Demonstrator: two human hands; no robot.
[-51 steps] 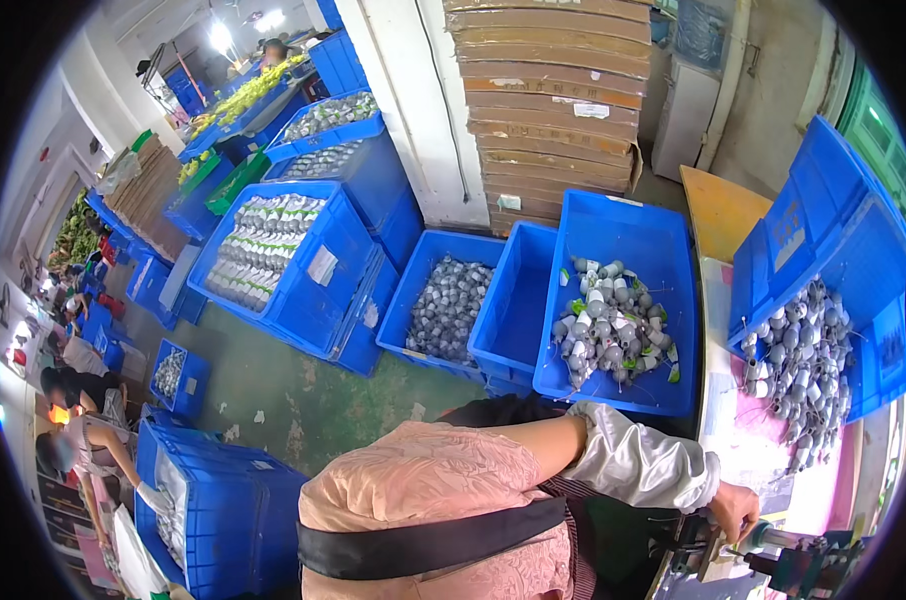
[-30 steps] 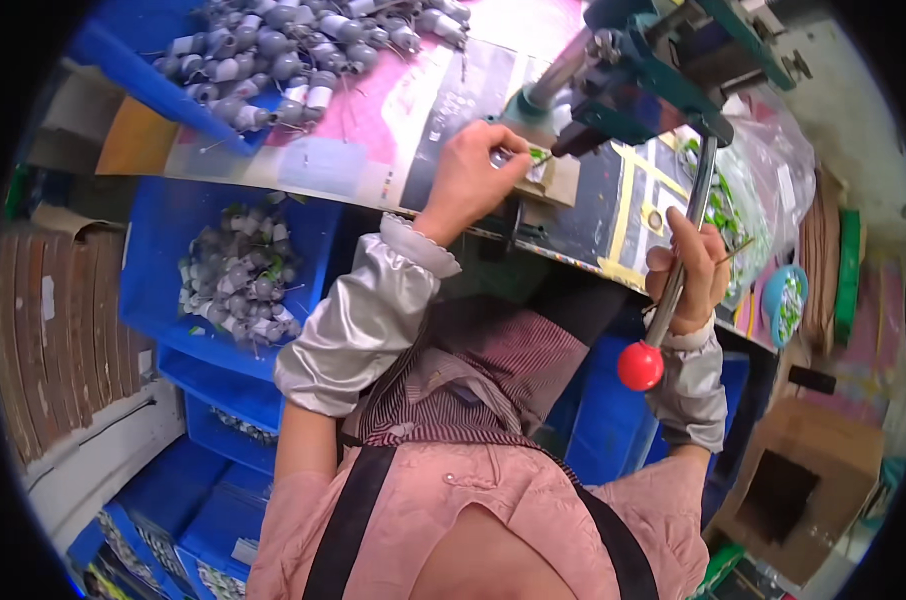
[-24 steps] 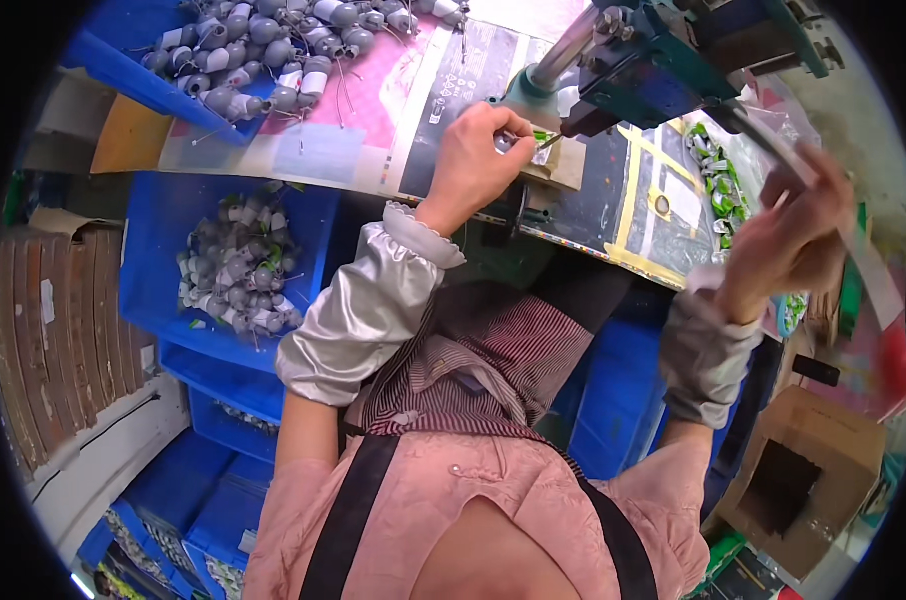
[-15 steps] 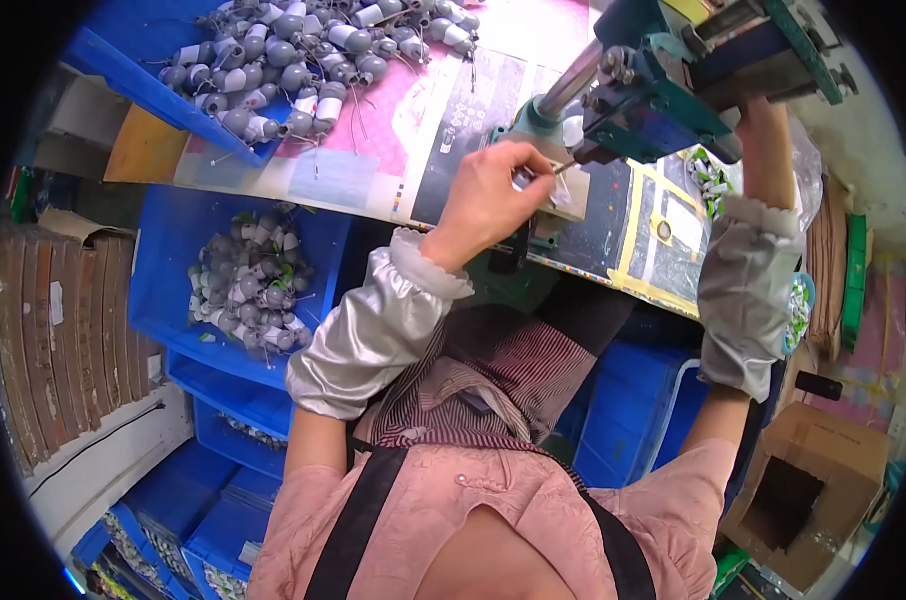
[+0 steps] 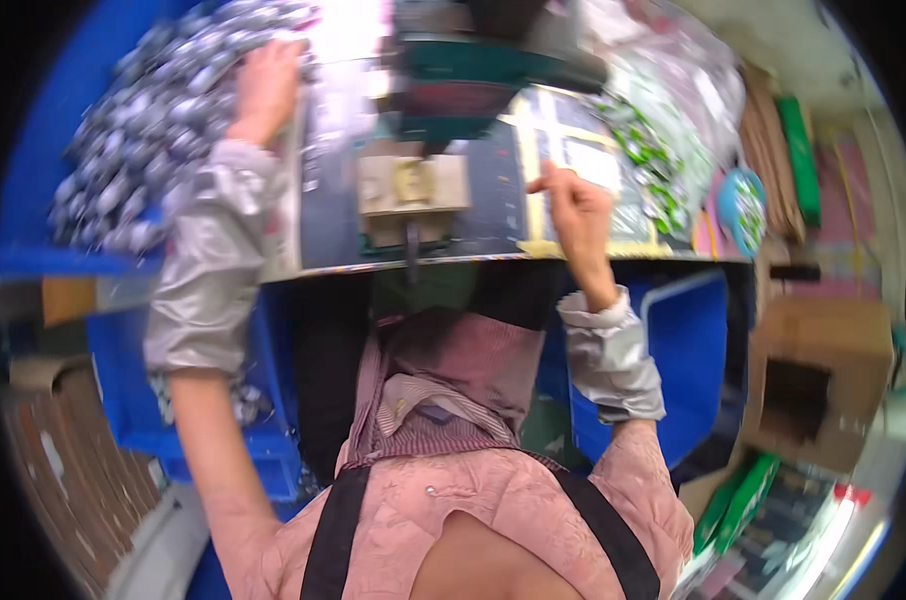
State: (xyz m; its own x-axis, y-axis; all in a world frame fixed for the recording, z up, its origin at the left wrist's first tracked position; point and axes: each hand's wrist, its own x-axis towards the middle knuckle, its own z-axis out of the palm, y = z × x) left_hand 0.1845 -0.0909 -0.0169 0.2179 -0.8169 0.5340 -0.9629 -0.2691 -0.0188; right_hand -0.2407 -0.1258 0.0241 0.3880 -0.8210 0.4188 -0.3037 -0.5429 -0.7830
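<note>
The left hand (image 5: pixel 268 90) is hovering back-up over a heap of grey-and-white pieces (image 5: pixel 138 150), its fingers pointing away from the body. The right hand (image 5: pixel 583 215) is hanging over the yellow-taped part of the table (image 5: pixel 493 205), its fingers half curled, one poking leftward. Blur is smearing both hands, so I cannot tell whether either is gripping anything. The press head (image 5: pixel 463 90) is running out of view above. The heap is lying on the left beside the blue bin (image 5: pixel 33 235), long axes pointing in mixed directions.
</note>
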